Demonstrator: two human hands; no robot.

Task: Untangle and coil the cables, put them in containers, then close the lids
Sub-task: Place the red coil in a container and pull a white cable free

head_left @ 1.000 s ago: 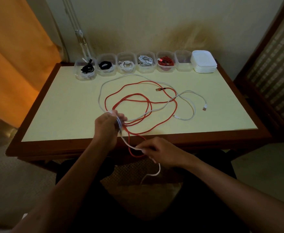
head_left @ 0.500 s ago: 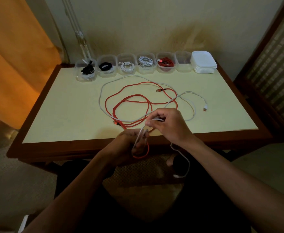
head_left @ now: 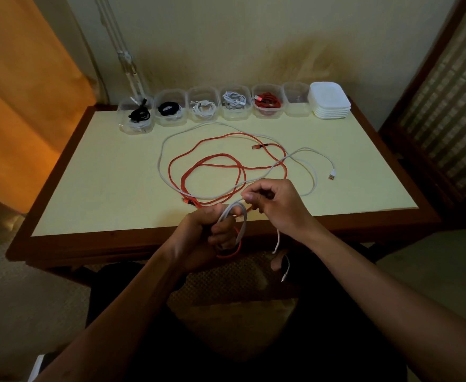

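A long white cable (head_left: 306, 153) and a red cable (head_left: 212, 158) lie tangled in loops on the pale yellow table (head_left: 102, 172). My left hand (head_left: 201, 238) grips a small coil of the white cable at the table's front edge, with a red loop hanging below it. My right hand (head_left: 276, 205) pinches the white cable just right of the coil. The cable's loose end dangles under my right wrist. Several clear containers (head_left: 203, 106) line the back edge, most holding coiled cables; the rightmost one (head_left: 296, 99) looks empty. A stack of white lids (head_left: 329, 100) stands beside it.
A wall runs behind the table. An orange curtain (head_left: 19, 92) hangs at the left and a patterned chair back (head_left: 447, 106) stands at the right. My lap and a woven seat sit below the front edge.
My left hand drew back from the table to the front edge, holding the growing white coil. My right hand rose from below the edge and brought the white cable over to the coil.
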